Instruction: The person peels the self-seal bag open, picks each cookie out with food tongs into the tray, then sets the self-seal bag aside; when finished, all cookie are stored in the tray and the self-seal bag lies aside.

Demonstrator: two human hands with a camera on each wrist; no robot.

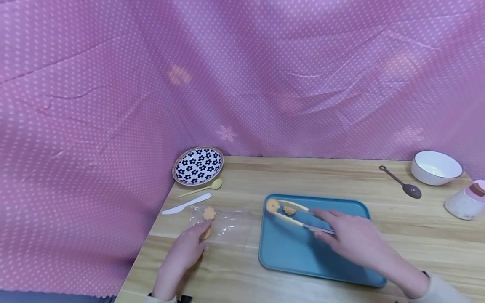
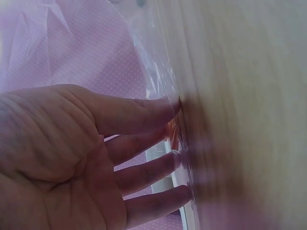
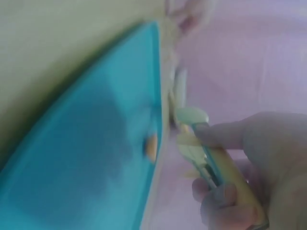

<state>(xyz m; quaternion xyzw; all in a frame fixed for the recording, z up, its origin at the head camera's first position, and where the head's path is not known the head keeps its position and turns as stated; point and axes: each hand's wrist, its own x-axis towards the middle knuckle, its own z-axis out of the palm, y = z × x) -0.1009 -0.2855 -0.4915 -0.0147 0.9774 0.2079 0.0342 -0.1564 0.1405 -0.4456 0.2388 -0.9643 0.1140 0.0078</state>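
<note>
My right hand (image 1: pixel 354 235) grips a pair of tongs (image 1: pixel 291 219) with pale yellow tips over the tray. Between the tips is a round, light-brown cookie (image 1: pixel 273 205), over the tray's back left corner. A darker cookie (image 1: pixel 289 209) lies on the blue tray (image 1: pixel 288 256), between the tong arms in the head view. My left hand (image 1: pixel 185 250) rests at a clear plastic bag (image 1: pixel 231 229), thumb (image 2: pixel 144 114) and fingers extended and touching the film. A flower-shaped cookie (image 1: pixel 209 213) shows just beyond its fingertips, and another cookie (image 1: pixel 206 234) lies beside them, partly hidden.
A flower-patterned dish (image 1: pixel 198 166), a yellow spoon (image 1: pixel 216 184) and a white knife (image 1: pixel 185 204) lie at the back left. A white bowl (image 1: pixel 435 168), a dark spoon (image 1: pixel 411 190) and a white-and-pink container (image 1: pixel 464 204) stand at the right. A pink dotted cloth (image 1: pixel 265 84) hangs behind the table.
</note>
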